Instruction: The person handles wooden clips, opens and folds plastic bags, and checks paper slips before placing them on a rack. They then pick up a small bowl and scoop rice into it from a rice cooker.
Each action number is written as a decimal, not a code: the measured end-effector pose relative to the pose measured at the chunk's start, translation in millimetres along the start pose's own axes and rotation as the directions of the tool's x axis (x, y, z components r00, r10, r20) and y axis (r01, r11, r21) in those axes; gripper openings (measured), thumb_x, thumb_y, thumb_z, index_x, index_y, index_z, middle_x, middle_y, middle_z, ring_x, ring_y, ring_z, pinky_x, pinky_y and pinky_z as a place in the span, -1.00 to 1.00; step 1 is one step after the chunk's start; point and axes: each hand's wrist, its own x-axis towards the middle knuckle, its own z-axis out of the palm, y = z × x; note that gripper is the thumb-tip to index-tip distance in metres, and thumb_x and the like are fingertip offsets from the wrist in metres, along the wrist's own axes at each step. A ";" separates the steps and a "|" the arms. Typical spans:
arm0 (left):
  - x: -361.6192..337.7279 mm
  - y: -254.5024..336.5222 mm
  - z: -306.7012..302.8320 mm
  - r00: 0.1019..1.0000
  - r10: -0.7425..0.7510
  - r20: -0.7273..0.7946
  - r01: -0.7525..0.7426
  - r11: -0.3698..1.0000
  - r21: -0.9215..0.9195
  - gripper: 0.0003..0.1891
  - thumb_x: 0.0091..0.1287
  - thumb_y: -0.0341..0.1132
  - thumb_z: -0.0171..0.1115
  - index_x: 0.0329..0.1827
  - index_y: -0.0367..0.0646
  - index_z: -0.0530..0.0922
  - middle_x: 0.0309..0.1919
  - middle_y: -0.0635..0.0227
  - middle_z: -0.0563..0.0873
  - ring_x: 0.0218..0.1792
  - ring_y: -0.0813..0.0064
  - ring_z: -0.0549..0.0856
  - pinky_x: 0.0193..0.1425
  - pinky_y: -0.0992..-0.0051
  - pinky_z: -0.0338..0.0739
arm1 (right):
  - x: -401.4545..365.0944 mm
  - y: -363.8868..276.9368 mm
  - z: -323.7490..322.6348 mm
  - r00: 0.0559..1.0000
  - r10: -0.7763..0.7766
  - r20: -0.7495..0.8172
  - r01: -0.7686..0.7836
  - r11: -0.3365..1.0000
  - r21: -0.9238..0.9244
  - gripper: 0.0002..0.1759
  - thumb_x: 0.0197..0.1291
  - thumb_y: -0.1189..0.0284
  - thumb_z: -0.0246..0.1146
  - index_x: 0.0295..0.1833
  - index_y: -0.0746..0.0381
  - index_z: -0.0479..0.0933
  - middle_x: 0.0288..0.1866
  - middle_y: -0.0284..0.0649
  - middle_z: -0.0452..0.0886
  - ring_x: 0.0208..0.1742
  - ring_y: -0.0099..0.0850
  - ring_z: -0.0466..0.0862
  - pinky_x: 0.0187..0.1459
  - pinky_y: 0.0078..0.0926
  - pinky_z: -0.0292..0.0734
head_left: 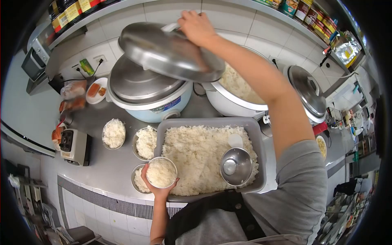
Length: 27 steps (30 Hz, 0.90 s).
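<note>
My left hand (160,188) is wrapped round a metal bowl of white rice (161,172), beside the left wall of a grey tub (261,179) filled with rice. High up, my right hand (197,27) grips the handle of a large steel lid (171,51), which hangs tilted over the closed blue cooker (149,108) and part of an open white cooker (237,107) with rice inside. An empty steel bowl (237,166) and a white scoop (235,141) lie on the tub's rice. Three more rice bowls stand left of the tub, one (114,134) farther out.
A blender base (75,147) stands at the left of the steel counter (98,167). Behind it are a white plate of food (96,90) and a plastic bag. Another lidded cooker (306,92) is at the right. A shelf with packages runs above.
</note>
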 end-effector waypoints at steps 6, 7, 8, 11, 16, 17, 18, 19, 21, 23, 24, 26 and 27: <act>3.4 -8.9 15.6 0.998 0.057 0.040 -0.056 0.998 -0.024 0.31 -0.39 -0.11 0.84 0.51 -0.18 0.19 0.38 0.18 0.37 0.39 0.16 0.44 0.53 0.17 0.32 | -101.5 114.2 -6.2 0.973 0.138 0.186 -0.120 0.987 -0.104 -0.72 0.36 0.22 0.27 0.00 0.18 0.63 0.15 -0.22 0.51 0.30 -0.20 0.47 0.27 0.10 0.40; 3.6 -8.3 17.6 0.997 0.055 0.049 -0.052 0.998 -0.042 0.31 -0.39 -0.11 0.84 0.51 -0.18 0.19 0.38 0.18 0.37 0.39 0.16 0.43 0.53 0.17 0.32 | -121.8 125.2 -5.2 0.965 0.163 0.208 -0.142 0.984 -0.112 -0.70 0.37 0.20 0.27 0.02 0.18 0.62 0.16 -0.22 0.51 0.33 -0.20 0.46 0.30 0.13 0.39; 3.9 -7.2 19.6 0.997 0.045 0.061 -0.041 0.997 -0.060 0.32 -0.38 -0.11 0.85 0.51 -0.19 0.19 0.37 0.17 0.37 0.38 0.16 0.44 0.52 0.17 0.33 | -141.6 135.1 -1.5 0.966 0.166 0.200 -0.136 0.978 -0.155 -0.70 0.37 0.20 0.27 0.03 0.17 0.62 0.17 -0.22 0.51 0.34 -0.20 0.46 0.32 0.15 0.37; 5.6 0.6 22.8 0.995 0.029 0.093 -0.021 0.996 -0.087 0.32 -0.37 -0.11 0.86 0.52 -0.21 0.18 0.35 0.16 0.37 0.36 0.18 0.46 0.50 0.18 0.37 | -187.3 150.1 5.7 0.961 0.190 0.203 -0.133 0.955 -0.266 -0.70 0.38 0.20 0.26 0.06 0.16 0.62 0.20 -0.25 0.52 0.39 -0.21 0.43 0.38 0.19 0.32; 8.7 10.9 21.3 0.996 0.015 0.089 -0.001 0.988 -0.151 0.33 -0.38 -0.10 0.85 0.52 -0.23 0.18 0.39 0.16 0.36 0.39 0.17 0.45 0.54 0.18 0.33 | -222.3 154.4 14.4 0.915 0.277 0.293 -0.120 0.881 -0.457 -0.73 0.36 0.23 0.28 0.05 0.11 0.64 0.22 -0.28 0.51 0.42 -0.25 0.42 0.43 0.22 0.28; 8.9 11.9 19.2 0.997 0.015 0.081 -0.003 0.990 -0.143 0.33 -0.38 -0.10 0.85 0.52 -0.23 0.18 0.39 0.16 0.37 0.39 0.17 0.45 0.53 0.18 0.34 | -227.0 154.8 16.7 0.913 0.286 0.291 -0.129 0.879 -0.460 -0.74 0.35 0.23 0.29 0.05 0.10 0.64 0.21 -0.28 0.52 0.43 -0.25 0.42 0.44 0.23 0.27; 10.0 12.7 16.8 0.997 0.017 0.073 -0.007 0.991 -0.136 0.33 -0.38 -0.10 0.85 0.53 -0.22 0.18 0.39 0.17 0.37 0.38 0.17 0.46 0.53 0.18 0.34 | -230.7 155.4 18.4 0.911 0.295 0.287 -0.138 0.875 -0.463 -0.75 0.35 0.24 0.29 0.04 0.10 0.64 0.21 -0.28 0.52 0.43 -0.26 0.42 0.45 0.24 0.26; 11.1 12.6 14.5 0.998 0.020 0.065 -0.011 0.992 -0.129 0.33 -0.37 -0.10 0.85 0.53 -0.22 0.18 0.38 0.17 0.37 0.38 0.17 0.46 0.53 0.18 0.34 | -233.1 155.5 20.5 0.910 0.305 0.282 -0.147 0.871 -0.468 -0.75 0.34 0.24 0.29 0.03 0.09 0.65 0.20 -0.27 0.52 0.43 -0.26 0.42 0.46 0.25 0.25; 11.8 10.3 9.6 0.998 0.041 0.046 -0.038 0.997 -0.066 0.33 -0.38 -0.11 0.86 0.52 -0.22 0.18 0.36 0.17 0.37 0.35 0.18 0.47 0.50 0.18 0.38 | -234.8 156.0 25.6 0.914 0.302 0.271 -0.140 0.861 -0.489 -0.75 0.33 0.24 0.30 0.03 0.09 0.65 0.20 -0.28 0.52 0.44 -0.26 0.42 0.47 0.25 0.23; 11.3 9.9 5.9 0.998 0.050 0.033 -0.049 0.999 -0.023 0.33 -0.38 -0.11 0.86 0.52 -0.21 0.18 0.36 0.17 0.37 0.34 0.18 0.48 0.49 0.18 0.40 | -234.9 156.5 30.5 0.917 0.293 0.272 -0.122 0.854 -0.507 -0.74 0.32 0.24 0.30 0.03 0.10 0.65 0.21 -0.28 0.52 0.44 -0.25 0.42 0.47 0.26 0.22; 10.7 10.2 3.9 0.998 0.048 0.031 -0.047 0.999 -0.011 0.33 -0.38 -0.11 0.86 0.52 -0.21 0.18 0.36 0.17 0.37 0.35 0.17 0.48 0.49 0.18 0.39 | -233.6 155.4 32.5 0.916 0.286 0.280 -0.108 0.851 -0.514 -0.74 0.31 0.24 0.30 0.03 0.10 0.65 0.21 -0.28 0.52 0.44 -0.25 0.42 0.47 0.27 0.22; 9.0 10.6 0.7 0.999 0.043 0.025 -0.044 0.999 0.010 0.33 -0.38 -0.10 0.86 0.52 -0.20 0.18 0.36 0.17 0.38 0.35 0.16 0.47 0.50 0.17 0.38 | -232.1 153.0 34.4 0.914 0.287 0.287 -0.106 0.852 -0.513 -0.74 0.31 0.24 0.30 0.03 0.10 0.66 0.22 -0.27 0.51 0.45 -0.24 0.41 0.47 0.27 0.22; 7.3 10.7 -0.5 0.999 0.041 0.023 -0.041 0.999 0.020 0.33 -0.38 -0.10 0.86 0.52 -0.20 0.18 0.37 0.17 0.38 0.36 0.16 0.47 0.50 0.17 0.37 | -230.8 151.0 31.6 0.911 0.294 0.287 -0.117 0.855 -0.505 -0.74 0.31 0.24 0.30 0.04 0.10 0.66 0.23 -0.27 0.51 0.45 -0.23 0.41 0.47 0.28 0.22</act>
